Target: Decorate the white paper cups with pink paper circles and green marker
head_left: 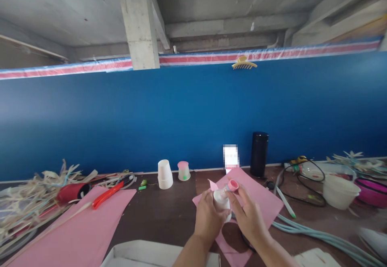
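Over a pink sheet of paper (263,198), my left hand (207,214) is wrapped round a small white container (221,198), which looks like a cup or bottle with a narrow top. My right hand (246,214) is closed at that top, thumb and fingers around a small pink ring-shaped piece (232,185) with a round opening. Whether the pink piece is joined to the white container I cannot tell. A pointed pink flap shows just behind my left hand. Beneath my hands the sheet has a cut-away edge, and a dark curved object there is mostly hidden.
White cups (165,174) and a pink-topped clear cup (184,171) stand by the blue partition (181,113). A black flask (259,154), cables, light-blue tubes (314,233) and a white tub (340,192) lie right. Left are pale strips, red-handled tool (108,194) and pink paper (81,234).
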`<move>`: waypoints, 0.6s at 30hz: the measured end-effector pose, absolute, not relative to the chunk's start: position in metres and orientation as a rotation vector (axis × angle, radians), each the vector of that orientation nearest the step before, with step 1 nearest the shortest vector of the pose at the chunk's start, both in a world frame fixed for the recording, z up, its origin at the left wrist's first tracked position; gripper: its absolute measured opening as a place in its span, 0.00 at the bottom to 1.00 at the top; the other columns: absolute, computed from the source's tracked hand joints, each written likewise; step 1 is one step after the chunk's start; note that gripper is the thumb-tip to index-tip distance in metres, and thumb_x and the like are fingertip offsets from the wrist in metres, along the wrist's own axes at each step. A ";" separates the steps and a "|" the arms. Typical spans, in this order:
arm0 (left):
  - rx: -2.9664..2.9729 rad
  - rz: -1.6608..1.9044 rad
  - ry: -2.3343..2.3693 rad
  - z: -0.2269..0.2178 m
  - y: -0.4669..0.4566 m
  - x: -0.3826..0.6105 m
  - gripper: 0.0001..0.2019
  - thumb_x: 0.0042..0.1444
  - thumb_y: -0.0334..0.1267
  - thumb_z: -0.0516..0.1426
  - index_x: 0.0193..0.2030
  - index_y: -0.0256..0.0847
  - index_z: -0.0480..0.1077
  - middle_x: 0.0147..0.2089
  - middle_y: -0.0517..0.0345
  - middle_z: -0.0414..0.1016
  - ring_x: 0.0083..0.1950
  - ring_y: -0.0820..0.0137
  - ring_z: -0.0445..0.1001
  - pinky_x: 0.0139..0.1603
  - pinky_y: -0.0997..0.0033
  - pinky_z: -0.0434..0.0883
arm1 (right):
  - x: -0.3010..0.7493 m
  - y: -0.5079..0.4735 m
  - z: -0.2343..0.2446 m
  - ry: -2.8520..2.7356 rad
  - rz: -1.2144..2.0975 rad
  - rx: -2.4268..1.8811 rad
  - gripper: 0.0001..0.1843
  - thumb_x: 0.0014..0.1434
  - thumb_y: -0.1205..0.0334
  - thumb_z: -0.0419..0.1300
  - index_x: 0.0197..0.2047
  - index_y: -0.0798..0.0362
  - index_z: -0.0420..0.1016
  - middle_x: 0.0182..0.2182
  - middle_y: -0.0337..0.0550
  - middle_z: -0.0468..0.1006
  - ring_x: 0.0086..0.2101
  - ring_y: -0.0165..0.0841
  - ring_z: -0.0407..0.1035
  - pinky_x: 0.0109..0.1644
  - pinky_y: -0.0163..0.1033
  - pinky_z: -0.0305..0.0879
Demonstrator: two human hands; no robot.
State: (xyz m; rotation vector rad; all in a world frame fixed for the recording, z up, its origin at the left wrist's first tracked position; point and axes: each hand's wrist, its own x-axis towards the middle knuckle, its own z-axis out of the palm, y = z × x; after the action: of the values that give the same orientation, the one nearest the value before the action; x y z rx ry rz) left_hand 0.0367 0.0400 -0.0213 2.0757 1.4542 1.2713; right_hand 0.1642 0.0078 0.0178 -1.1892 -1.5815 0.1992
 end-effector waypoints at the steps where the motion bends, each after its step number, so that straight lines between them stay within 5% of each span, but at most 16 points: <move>1: 2.077 1.273 1.446 -0.022 0.039 0.037 0.22 0.41 0.37 0.61 0.45 0.37 0.64 0.45 0.50 0.69 0.48 0.63 0.67 0.50 0.67 0.63 | 0.164 0.007 0.018 -1.591 0.193 -1.187 0.13 0.61 0.56 0.50 0.48 0.50 0.66 0.42 0.47 0.74 0.47 0.39 0.67 0.48 0.40 0.65; 18: 2.107 1.195 1.452 -0.017 0.035 0.039 0.20 0.40 0.34 0.59 0.43 0.37 0.64 0.46 0.48 0.69 0.50 0.62 0.66 0.50 0.67 0.63 | 0.164 0.007 0.018 -1.656 0.213 -1.219 0.15 0.61 0.57 0.50 0.50 0.50 0.64 0.48 0.46 0.72 0.47 0.38 0.67 0.49 0.40 0.64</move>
State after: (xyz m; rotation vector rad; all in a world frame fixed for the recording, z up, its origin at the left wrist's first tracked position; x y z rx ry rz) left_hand 0.0386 0.0352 -0.0170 2.1069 1.4521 1.1950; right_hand 0.1642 0.0065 0.0180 -1.2186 -1.6563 0.2127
